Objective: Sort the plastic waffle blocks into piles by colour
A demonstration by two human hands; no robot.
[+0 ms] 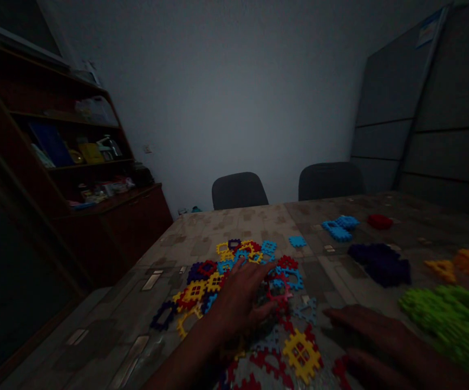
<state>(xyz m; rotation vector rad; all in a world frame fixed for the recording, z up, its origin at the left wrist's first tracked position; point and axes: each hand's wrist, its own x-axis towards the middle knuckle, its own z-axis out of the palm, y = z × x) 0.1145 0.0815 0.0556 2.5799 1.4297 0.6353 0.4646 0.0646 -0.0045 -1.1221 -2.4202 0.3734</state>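
Right hand (375,338) flat, open, on patterned surface (234,222) right of mixed pile of plastic interlocking tiles (238,271); left hand (240,298) spread open over pile, gripping nothing. Green (454,319), purple (380,262) heaps sorted; pile remained.

light: very dim, bluish | edges: stretched, blurred | shadows: deep at left, perhaps underexposed

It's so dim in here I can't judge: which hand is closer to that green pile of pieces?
Right. The right hand lies flat on the table just left of the green pile; the left hand rests farther away, on the mixed coloured pieces.
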